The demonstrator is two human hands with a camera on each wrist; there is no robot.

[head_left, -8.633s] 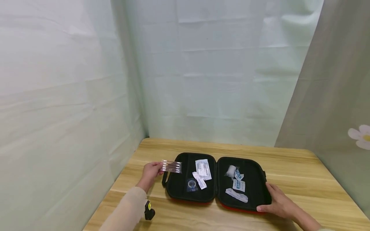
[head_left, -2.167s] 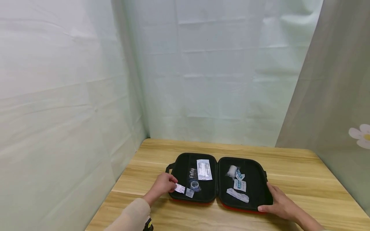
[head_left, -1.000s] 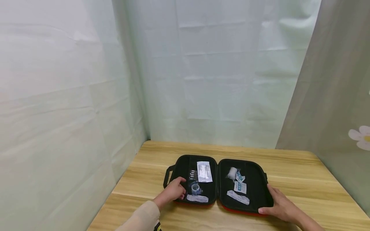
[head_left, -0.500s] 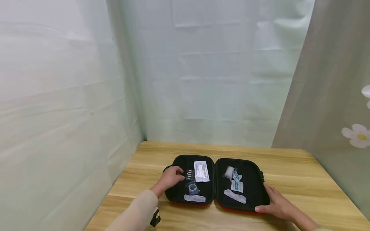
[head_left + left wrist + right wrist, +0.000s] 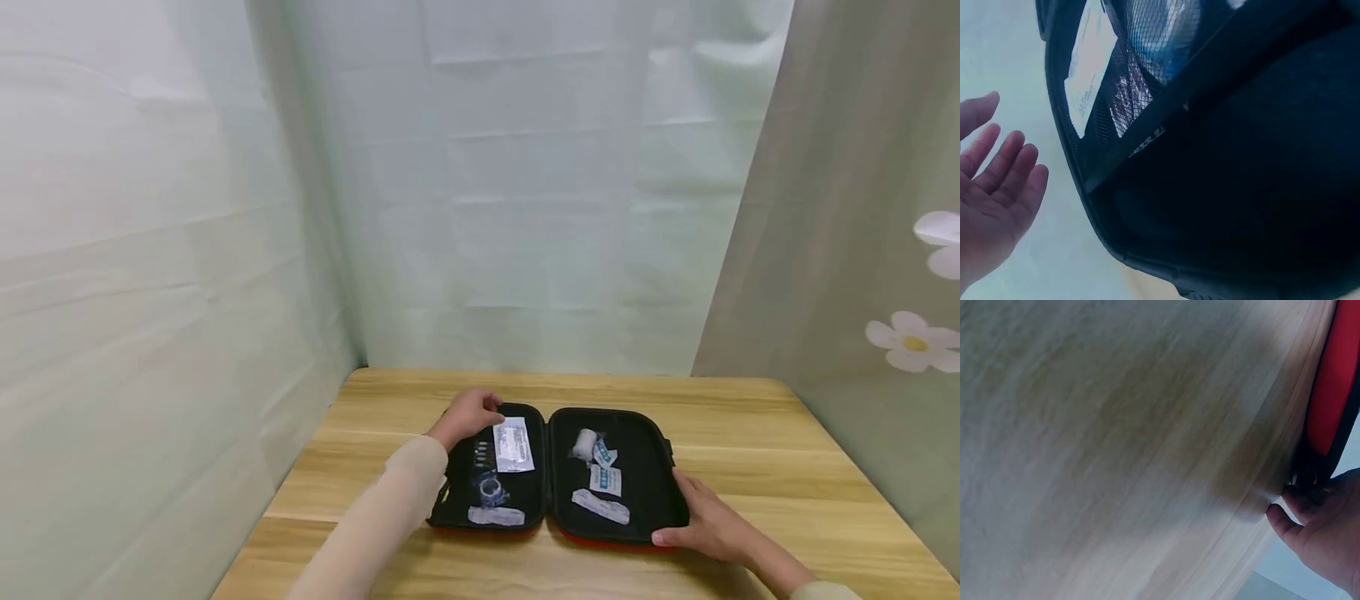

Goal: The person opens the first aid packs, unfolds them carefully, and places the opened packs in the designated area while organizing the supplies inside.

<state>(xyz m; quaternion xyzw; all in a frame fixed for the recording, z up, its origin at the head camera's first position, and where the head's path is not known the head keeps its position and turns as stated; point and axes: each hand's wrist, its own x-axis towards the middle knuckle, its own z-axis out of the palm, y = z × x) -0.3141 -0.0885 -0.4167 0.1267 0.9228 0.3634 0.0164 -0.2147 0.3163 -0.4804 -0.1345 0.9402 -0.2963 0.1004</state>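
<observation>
A first-aid case (image 5: 628, 467) lies spread open on the table. Over the far edge of its left half is my left hand (image 5: 468, 412), next to a white printed packet (image 5: 513, 446); in the left wrist view its loosely bent fingers (image 5: 1013, 172) hold nothing and are apart from the case. Also in that half are a packet of cotton swabs (image 5: 482, 454), a bagged roll of tape (image 5: 492, 490) and a white wrapped strip (image 5: 497, 517). My right hand (image 5: 708, 521) holds the case's near right corner, thumb on the front edge.
In the right half lie a white bandage roll (image 5: 585, 443), two small blue-and-white packets (image 5: 606, 480) and another white strip (image 5: 602, 506). Black mesh (image 5: 1141, 94) covers the left half's items. Pale curtains (image 5: 510, 208) surround the wooden table (image 5: 757, 450).
Earlier my left hand held the cotton swabs, then a small white packet; swabs and strip now lie in the left half. That hand has since moved to the far edge. The right hand stays.
</observation>
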